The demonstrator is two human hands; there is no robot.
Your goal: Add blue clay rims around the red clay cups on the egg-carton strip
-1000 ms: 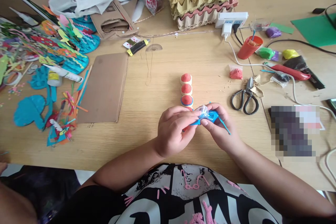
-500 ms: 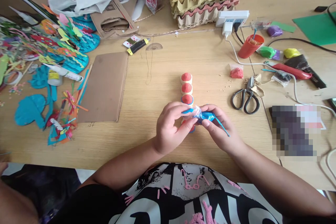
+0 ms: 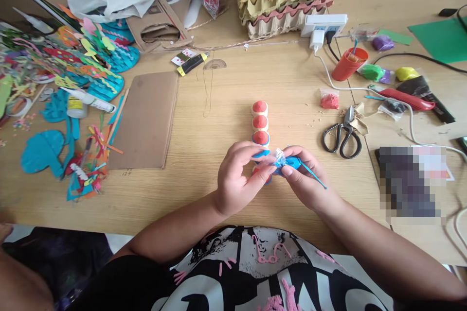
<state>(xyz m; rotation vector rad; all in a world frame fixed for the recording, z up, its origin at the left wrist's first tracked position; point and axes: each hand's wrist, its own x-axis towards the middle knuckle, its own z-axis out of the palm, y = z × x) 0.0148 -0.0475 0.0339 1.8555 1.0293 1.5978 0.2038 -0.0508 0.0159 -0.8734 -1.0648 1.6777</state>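
The left hand [image 3: 235, 175] pinches the clear end of a blue packet [image 3: 293, 162] and the right hand [image 3: 308, 179] grips its body, by the near end of the red-topped row [image 3: 260, 121]. The left thumb, hidden a second ago, now shows.

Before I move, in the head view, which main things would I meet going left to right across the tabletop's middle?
Flat rounded blue piece → brown cardboard sheet → bare left hand → blue packet with clear plastic → bare right hand → black-handled metal scissors.
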